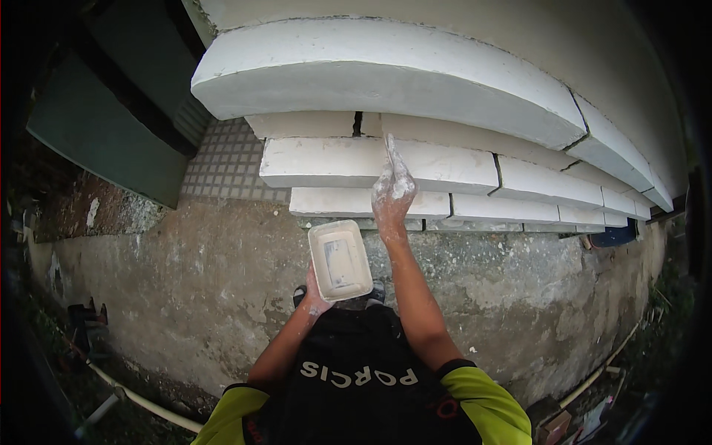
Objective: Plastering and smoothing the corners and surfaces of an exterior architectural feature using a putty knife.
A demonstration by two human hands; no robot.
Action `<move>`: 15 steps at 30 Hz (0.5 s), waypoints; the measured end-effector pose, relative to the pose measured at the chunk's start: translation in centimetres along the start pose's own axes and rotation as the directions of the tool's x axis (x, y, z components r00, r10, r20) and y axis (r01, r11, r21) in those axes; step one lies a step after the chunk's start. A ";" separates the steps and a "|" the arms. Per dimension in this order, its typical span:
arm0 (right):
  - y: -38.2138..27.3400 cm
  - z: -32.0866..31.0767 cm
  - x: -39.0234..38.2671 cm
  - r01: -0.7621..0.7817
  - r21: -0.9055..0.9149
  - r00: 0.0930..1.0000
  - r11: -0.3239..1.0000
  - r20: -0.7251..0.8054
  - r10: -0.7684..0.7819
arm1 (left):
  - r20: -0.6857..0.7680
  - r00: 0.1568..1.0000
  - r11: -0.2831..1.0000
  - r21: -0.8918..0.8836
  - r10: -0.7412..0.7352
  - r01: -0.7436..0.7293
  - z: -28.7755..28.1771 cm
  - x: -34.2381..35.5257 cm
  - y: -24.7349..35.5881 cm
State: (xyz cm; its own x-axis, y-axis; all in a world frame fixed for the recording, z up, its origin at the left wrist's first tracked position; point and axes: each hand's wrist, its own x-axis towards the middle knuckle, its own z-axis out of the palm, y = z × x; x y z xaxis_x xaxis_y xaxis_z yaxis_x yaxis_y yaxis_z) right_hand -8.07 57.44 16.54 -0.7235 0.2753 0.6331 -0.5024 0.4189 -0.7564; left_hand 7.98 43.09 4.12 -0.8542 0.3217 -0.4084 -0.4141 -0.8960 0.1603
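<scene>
My left hand [317, 295] holds a rectangular off-white plastic tub [340, 261] with pale paste smeared inside. My right hand [393, 194], coated in white residue, is closed with its fingers pointing up at the recessed face between the top and middle rows of pale blocks [378, 67]. A thin pale shape at its fingertips may be a tool, but I cannot make it out. A dark vertical gap [357, 122] shows just left of those fingertips.
Green panels [104, 119] stand at the upper left beside a small-tiled patch [222, 163]. Stained concrete [208, 274] runs below the stepped blocks, around my feet. A pale pipe [152, 411] lies along the lower left. A dark blue object [612, 237] sits under the blocks at the right.
</scene>
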 end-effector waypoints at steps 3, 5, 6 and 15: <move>-1.0 -0.7 -0.9 -0.182 0.011 0.981 0.983 0.074 0.181 | -0.015 0.998 0.998 0.030 0.061 -0.061 -1.6 -0.3 2.5; -1.1 -2.2 0.6 -0.212 -0.093 0.965 0.973 -0.177 0.193 | 0.032 0.999 1.000 -0.016 -0.010 0.011 -2.9 -0.7 4.2; 0.7 -3.6 1.3 -0.053 -0.160 0.963 0.986 -0.268 0.008 | 0.017 1.000 1.000 0.009 -0.005 0.005 -3.3 -0.6 5.0; 1.5 -0.5 0.4 -0.187 -0.138 0.963 0.973 -0.223 0.154 | 0.003 0.997 0.985 0.150 0.082 -0.081 -0.3 -1.3 10.0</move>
State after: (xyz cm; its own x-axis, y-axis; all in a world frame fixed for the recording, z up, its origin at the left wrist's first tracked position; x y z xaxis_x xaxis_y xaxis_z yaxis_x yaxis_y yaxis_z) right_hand -8.85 58.56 15.75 -0.6680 0.5224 0.5300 -0.2877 0.4755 -0.8313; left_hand 5.08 33.57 5.96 -0.8861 0.2479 -0.3916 -0.3856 -0.8632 0.3258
